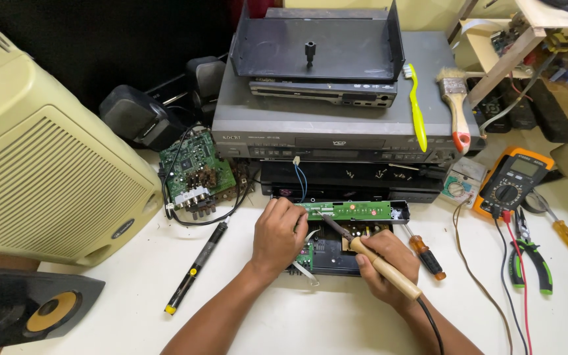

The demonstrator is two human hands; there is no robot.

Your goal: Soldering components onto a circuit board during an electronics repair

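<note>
Right hand (389,263) closed round wooden-handled soldering iron (369,258), pen-style, tip resting on narrow green circuit strip (353,210) just ahead of the knuckles. Left hand (279,236) curled over the strip's near-left end, fingers pinching and steadying it; exact finger contact partly hidden by the hand itself. Strip standing on edge along the back of an opened black chassis (333,253) lying directly under both hands. Judged best practice: keep left-hand hold firm so strip does not rock, bring tip flat to one joint only, keep iron cord (432,329) trailing back past the wrist and clear of the board. Blue wire pair (300,181) dropping down just beyond the left fingers, close enough to catch heat if tip wanders. Orange-handled screwdriver (423,253) lying just right of the iron hand, touching distance, a snag for the elbow. Black desoldering pump (195,269) well left of the left wrist. Loose green board with connectors (195,172) further left and behind. Stacked disc players (343,128) right behind the strip, limiting forward reach. Multimeter (513,183) with leads, pliers (530,260), paintbrush (456,108), yellow-green toothbrush (417,108) off to the right. Cream speaker cabinet (47,158) far left.
</note>
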